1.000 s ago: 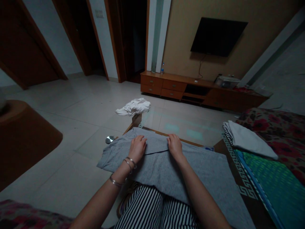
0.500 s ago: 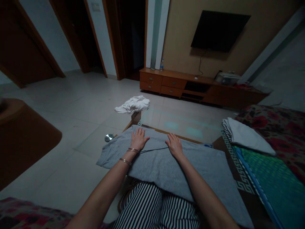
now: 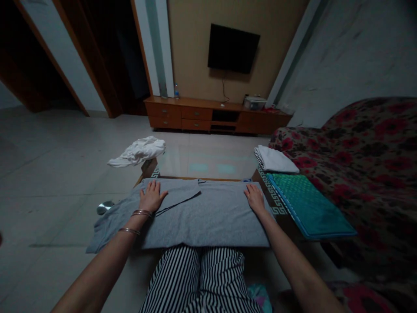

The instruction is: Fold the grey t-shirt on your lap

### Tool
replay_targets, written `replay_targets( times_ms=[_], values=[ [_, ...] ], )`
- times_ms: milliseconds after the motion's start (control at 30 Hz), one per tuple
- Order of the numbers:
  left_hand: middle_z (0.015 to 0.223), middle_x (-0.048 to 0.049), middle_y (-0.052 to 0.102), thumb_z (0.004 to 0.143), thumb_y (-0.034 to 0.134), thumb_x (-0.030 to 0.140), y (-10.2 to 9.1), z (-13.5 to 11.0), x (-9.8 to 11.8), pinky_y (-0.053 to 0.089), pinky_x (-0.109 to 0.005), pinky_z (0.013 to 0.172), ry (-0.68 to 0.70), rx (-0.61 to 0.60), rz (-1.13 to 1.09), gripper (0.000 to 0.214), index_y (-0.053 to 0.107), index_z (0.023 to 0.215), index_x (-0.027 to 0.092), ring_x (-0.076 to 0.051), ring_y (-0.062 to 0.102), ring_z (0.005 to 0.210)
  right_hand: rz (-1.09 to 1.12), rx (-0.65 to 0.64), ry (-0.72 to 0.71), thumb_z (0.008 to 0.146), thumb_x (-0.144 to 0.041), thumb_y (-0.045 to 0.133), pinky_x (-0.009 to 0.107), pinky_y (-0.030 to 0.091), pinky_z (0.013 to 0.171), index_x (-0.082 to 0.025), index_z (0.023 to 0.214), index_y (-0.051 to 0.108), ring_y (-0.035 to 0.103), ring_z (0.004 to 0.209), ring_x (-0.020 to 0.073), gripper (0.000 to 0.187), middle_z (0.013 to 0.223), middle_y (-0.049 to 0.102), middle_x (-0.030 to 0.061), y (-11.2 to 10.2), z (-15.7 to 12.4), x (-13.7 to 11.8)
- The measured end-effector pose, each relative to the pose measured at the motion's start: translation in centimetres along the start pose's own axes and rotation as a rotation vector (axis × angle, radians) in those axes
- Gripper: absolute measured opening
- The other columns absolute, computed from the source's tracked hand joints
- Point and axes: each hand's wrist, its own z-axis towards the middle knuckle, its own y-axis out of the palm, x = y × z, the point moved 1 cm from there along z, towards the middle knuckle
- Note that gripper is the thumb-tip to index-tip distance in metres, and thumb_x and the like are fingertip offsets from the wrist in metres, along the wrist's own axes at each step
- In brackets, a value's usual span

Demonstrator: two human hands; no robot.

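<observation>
Grey garment (image 3: 208,213): lying spread across the near edge of the glass-topped table (image 3: 208,163), over the knees. Smoothing step appearing under way; the next fold is calling for a firm edge grip. Left hand (image 3: 150,198) and right hand (image 3: 255,199): pressing flat, fingers spread, pinching nothing. Garment's left end is hanging off, dim.

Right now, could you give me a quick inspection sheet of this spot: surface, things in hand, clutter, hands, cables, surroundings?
Surface: glass-topped table with wood frame.
Things: grey shirt spread flat, its left part hanging over the table edge.
Clutter: white cloth crumpled at the far left corner; folded white cloth; green mat; a small shiny round thing under the glass.
Hands: left hand and right hand flat on the shirt, open.
Cables: one hanging below the TV.
Surroundings: wooden cabinet, floral sofa, tiled floor.
</observation>
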Motion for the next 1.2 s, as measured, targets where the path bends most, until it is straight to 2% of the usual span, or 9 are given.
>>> replay_targets(
  times_ms=[133, 300, 400, 533, 667, 800, 900, 1000, 1200],
  values=[
    [0.155, -0.0151, 0.027, 0.096, 0.031, 0.042, -1.4, 0.3, 3.3, 0.022, -0.065, 0.107, 0.107, 0.095, 0.04, 0.055, 0.042, 0.143, 0.015, -0.033, 0.019, 0.144, 0.011, 0.05, 0.171, 0.094, -0.03, 0.037, 0.041, 0.034, 0.101, -0.008, 0.13, 0.054, 0.048, 0.122, 0.0263, 0.046, 0.133, 0.054, 0.02, -3.0, -3.2, 6.0],
    [0.154, -0.008, 0.032, 0.098, 0.032, 0.036, -2.6, 0.5, 12.2, 0.015, -0.057, 0.113, 0.465, 0.148, -0.061, 0.044, 0.049, 0.137, 0.024, -0.026, 0.019, 0.144, 0.125, 0.211, 0.287, 0.092, -0.042, 0.034, 0.04, 0.039, 0.094, -0.005, 0.117, 0.061, 0.055, 0.106, 0.028, 0.052, 0.109, 0.064, 0.0215, -5.6, -10.6, 9.1],
    [0.151, -0.0068, 0.037, 0.098, 0.034, 0.032, -2.7, 1.0, 18.8, 0.015, -0.054, 0.114, 0.64, 0.118, -0.157, 0.04, 0.054, 0.131, 0.025, -0.024, 0.024, 0.143, 0.251, 0.253, 0.403, 0.089, -0.055, 0.033, 0.04, 0.043, 0.084, -0.01, 0.101, 0.066, 0.059, 0.089, 0.0271, 0.057, 0.095, 0.066, 0.019, -6.7, -15.7, 8.9],
    [0.14, -0.0077, 0.05, 0.095, 0.04, 0.024, -2.5, 2.5, 28.0, 0.024, -0.049, 0.11, 0.749, -0.042, -0.285, 0.033, 0.062, 0.119, 0.024, -0.024, 0.033, 0.137, 0.52, 0.279, 0.672, 0.077, -0.069, 0.047, 0.037, 0.046, 0.073, -0.018, 0.089, 0.062, 0.061, 0.078, 0.0244, 0.054, 0.086, 0.066, 0.0118, -6.9, -20.4, 7.3],
    [0.129, -0.0113, 0.058, 0.093, 0.044, 0.023, -1.9, 4.5, 36.8, 0.034, -0.043, 0.103, 0.716, -0.166, -0.354, 0.032, 0.061, 0.12, 0.02, -0.024, 0.044, 0.126, 1.08, 0.331, 0.993, 0.055, -0.073, 0.066, 0.034, 0.052, 0.068, -0.019, 0.09, 0.053, 0.064, 0.076, 0.0221, 0.065, 0.082, 0.066, 0.0062, -5.3, -21.6, 5.7],
    [0.133, -0.0162, 0.053, 0.085, 0.058, 0.026, -1.2, 7.0, 43.7, 0.037, -0.046, 0.099, 0.628, -0.216, -0.329, 0.046, 0.052, 0.13, 0.019, -0.029, 0.045, 0.124, 1.407, 0.335, 1.092, 0.054, -0.063, 0.076, 0.029, 0.052, 0.065, -0.019, 0.092, 0.053, 0.062, 0.066, 0.0145, 0.062, 0.077, 0.064, -0.001, -4.1, -21.4, 4.6],
    [0.125, -0.017, 0.058, 0.077, 0.066, 0.025, -0.9, 9.5, 47.3, 0.039, -0.045, 0.095, 0.574, -0.309, -0.301, 0.044, 0.059, 0.12, 0.017, -0.031, 0.05, 0.118, 1.446, 0.282, 1.087, 0.056, -0.059, 0.078, 0.025, 0.048, 0.059, -0.018, 0.089, 0.057, 0.055, 0.057, 0.0103, 0.057, 0.066, 0.059, -0.005, -4.3, -21.3, 4.4],
    [0.102, -0.0111, 0.069, 0.069, 0.07, 0.018, -0.8, 12.0, 49.5, 0.044, -0.035, 0.084, 0.587, -0.465, -0.294, 0.033, 0.068, 0.102, 0.015, -0.025, 0.061, 0.093, 1.402, 0.298, 1.101, 0.059, -0.061, 0.075, 0.023, 0.046, 0.061, -0.018, 0.091, 0.06, 0.057, 0.062, 0.012, 0.056, 0.07, 0.062, -0.003, -4.8, -21.2, 4.4],
    [0.091, -0.0041, 0.071, 0.071, 0.063, 0.009, -1.1, 14.3, 50.3, 0.038, -0.021, 0.063, 0.702, -0.611, -0.372, 0.032, 0.07, 0.102, 0.011, -0.012, 0.052, 0.07, 1.351, 0.321, 1.115, 0.06, -0.062, 0.072, 0.024, 0.045, 0.057, -0.018, 0.095, 0.059, 0.055, 0.059, 0.0134, 0.058, 0.066, 0.06, -0.0023, -5.3, -20.7, 4.3]
  ],
)
